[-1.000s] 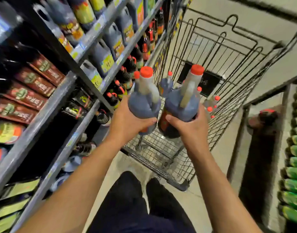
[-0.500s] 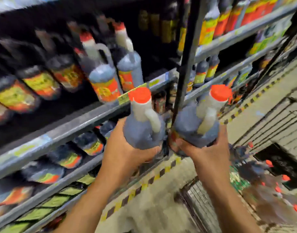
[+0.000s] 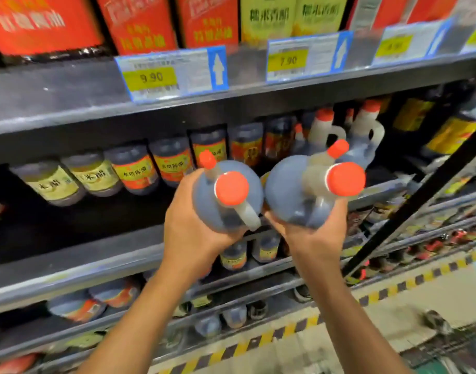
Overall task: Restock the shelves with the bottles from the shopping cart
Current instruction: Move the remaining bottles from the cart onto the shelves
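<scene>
Readable writing: the upper shelf edge (image 3: 69,95) carries three price tags. The left tag (image 3: 172,72) reads "9.90" on a yellow field beside a white up-arrow on blue. The middle tag (image 3: 308,58) reads "7.90" with the same arrow. The right tag (image 3: 412,43) is too blurred to read. Above them stand red-labelled packs (image 3: 139,22) and yellow-labelled packs (image 3: 293,14) with Chinese characters, not legible. On the shelf below, a row of dark jars (image 3: 134,171) bears yellow and red labels with Chinese print.

Left hand (image 3: 193,228): fingers curled round the body of the left bottle (image 3: 226,195), a dark-filled jug with a red cap and a clear handle. Right hand (image 3: 309,233): fingers curled round the base of the right bottle (image 3: 296,190), of the same type. Both bottles are held side by side, near touching, in front of the middle shelf, caps tilted toward the camera. Matching jugs (image 3: 363,136) stand on that shelf, just beyond and to the right.

Change from half a second ago: the view has closed in on the shelving, the bottles have tipped from near upright to caps-forward, and the cart has left the view except for wire mesh (image 3: 452,352) at the lower right.
</scene>
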Demonstrator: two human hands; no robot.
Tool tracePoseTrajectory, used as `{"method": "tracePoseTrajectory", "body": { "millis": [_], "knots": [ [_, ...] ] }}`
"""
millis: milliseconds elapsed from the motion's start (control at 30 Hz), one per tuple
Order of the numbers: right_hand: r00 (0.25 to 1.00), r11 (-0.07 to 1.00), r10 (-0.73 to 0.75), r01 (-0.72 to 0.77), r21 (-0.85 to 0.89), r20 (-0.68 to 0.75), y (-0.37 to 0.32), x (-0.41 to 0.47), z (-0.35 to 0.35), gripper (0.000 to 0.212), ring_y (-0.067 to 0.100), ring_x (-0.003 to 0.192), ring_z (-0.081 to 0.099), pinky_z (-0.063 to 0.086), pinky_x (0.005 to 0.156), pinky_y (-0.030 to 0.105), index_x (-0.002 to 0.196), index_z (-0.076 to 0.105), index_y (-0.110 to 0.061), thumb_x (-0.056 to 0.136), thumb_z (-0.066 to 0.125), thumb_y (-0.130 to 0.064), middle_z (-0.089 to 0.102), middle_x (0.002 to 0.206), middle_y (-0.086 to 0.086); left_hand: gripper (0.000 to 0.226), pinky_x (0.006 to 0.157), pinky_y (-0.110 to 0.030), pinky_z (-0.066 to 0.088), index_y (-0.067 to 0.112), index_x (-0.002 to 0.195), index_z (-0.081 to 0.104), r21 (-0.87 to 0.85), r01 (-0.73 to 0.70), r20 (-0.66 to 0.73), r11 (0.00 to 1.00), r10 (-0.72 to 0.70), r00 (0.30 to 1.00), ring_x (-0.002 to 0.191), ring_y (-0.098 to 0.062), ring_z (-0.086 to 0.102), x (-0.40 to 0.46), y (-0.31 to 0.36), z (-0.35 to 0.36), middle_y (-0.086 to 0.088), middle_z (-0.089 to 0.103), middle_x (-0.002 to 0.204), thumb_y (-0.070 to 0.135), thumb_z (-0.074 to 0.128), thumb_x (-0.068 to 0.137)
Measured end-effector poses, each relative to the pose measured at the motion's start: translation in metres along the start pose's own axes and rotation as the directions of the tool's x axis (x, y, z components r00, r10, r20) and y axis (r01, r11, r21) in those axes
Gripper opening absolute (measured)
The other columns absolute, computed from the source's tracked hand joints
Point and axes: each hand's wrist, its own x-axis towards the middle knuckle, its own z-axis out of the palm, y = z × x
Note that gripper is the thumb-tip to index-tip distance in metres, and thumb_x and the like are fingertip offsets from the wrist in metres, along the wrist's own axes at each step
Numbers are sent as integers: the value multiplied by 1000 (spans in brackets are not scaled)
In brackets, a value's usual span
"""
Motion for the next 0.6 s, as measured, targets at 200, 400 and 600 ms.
{"method": "tracePoseTrajectory", "body": {
  "millis": [200,400,600],
  "knots": [
    [990,992,-65,77,-100,123,6,20,17,74,-3,110,64,55,80,15,125,51,-34,72,87,3,64,123,-13,73,63,-10,45,45,108,48,51,152,20,987,-153,988,93,4,63,13,-21,0,22,64,104,34,96,54],
    [988,975,18,17,-222,154,27,30,26,77,-4,112,61,52,90,18,132,50,-29,69,93,-14,63,122,-19,59,59,-9,41,40,90,48,98,216,18,971,-219,976,81,6,56,20,-38,7,27,57,90,35,96,56],
    [987,938,81,-28,-346,140,42,44,32,75,-1,110,58,50,90,16,129,46,-26,70,92,-29,59,122,-15,39,51,-17,43,21,77,61,182,235,29,955,-244,969,62,1,58,33,-49,10,16,62,69,45,89,66]
  ]
}}
